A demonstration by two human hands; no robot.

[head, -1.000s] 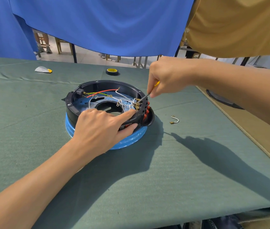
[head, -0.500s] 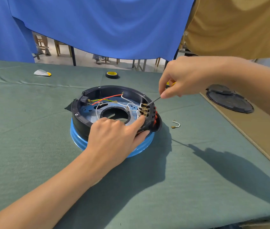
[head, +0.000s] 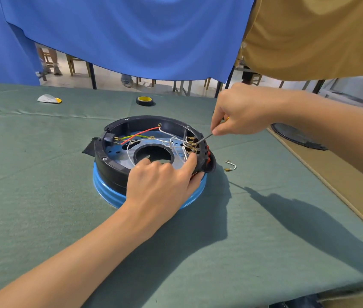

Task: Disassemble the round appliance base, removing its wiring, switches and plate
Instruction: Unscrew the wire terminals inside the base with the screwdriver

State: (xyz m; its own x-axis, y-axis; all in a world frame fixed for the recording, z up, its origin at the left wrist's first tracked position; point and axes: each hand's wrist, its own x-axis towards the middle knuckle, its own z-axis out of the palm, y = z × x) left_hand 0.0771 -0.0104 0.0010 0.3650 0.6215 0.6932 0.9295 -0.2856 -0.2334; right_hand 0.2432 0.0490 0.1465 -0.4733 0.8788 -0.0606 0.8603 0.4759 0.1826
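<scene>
Head view, nearest first: on the green table (head: 42, 207) the left hand (head: 160, 185) grips the near right rim of the round appliance base (head: 114, 170). Its thumb lies outside the black wall, its fingers curl over it, and the index tip touches the lowest of the switch terminals (head: 191, 145). These sit on the base's right inner wall with white wires (head: 129, 152) attached. Farther right, the right hand (head: 242, 110) pinches a thin screwdriver (head: 205, 138). The shaft slants down and left, tip at the upper terminals, so the work lies down-left of those fingers, along the shaft. A loose wire piece (head: 231, 165) lies right of the base.
</scene>
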